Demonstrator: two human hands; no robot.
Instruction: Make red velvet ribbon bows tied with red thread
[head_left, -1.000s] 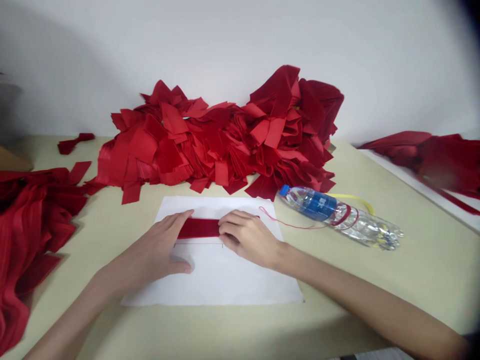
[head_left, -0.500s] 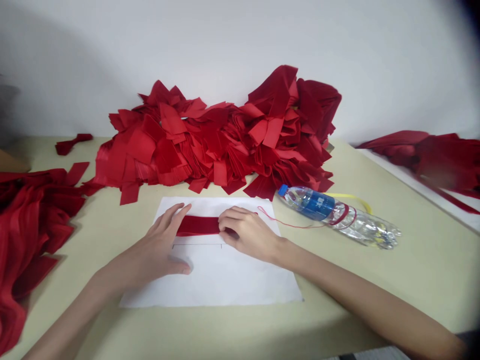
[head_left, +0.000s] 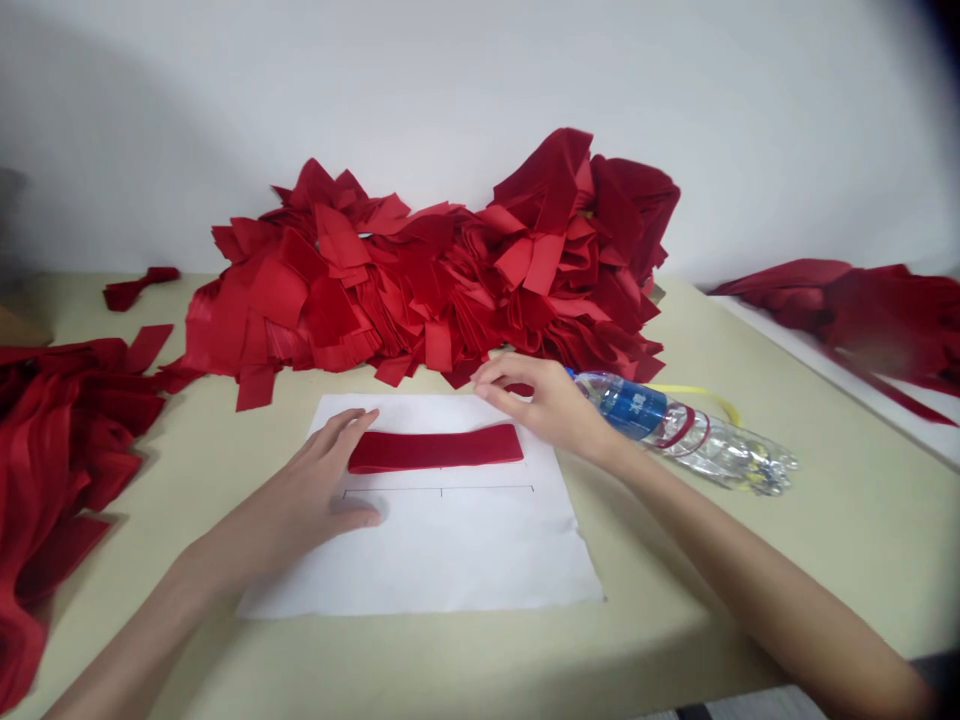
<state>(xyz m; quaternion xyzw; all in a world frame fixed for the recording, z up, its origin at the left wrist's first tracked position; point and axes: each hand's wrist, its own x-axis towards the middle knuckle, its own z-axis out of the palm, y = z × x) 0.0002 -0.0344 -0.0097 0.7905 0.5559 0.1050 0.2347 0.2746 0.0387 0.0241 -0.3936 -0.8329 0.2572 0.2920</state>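
A folded strip of red velvet ribbon (head_left: pixel 436 450) lies flat on a white sheet of paper (head_left: pixel 450 570), above a ruled line with tick marks. My left hand (head_left: pixel 322 480) is at the ribbon's left end, thumb spread from the other fingers; whether its fingertips touch the ribbon is unclear. Beyond the sheet's upper right corner, my right hand (head_left: pixel 544 400) has thumb and forefinger drawn together in a pinch. What sits between those fingertips, if anything, cannot be made out. This hand partly covers a plastic bottle (head_left: pixel 637 412) with red thread wound round it.
Behind the paper is a large heap of red ribbon pieces (head_left: pixel 420 285). More red ribbon (head_left: pixel 67 430) lies at the left. On the right, red strips (head_left: pixel 885 310) rest on a white board (head_left: pixel 795 345). A small red piece (head_left: pixel 139 290) lies at the back left.
My right hand has left the ribbon and moved up and right toward the bottle. The loose red thread seen there earlier is now hidden. My left hand has barely moved.
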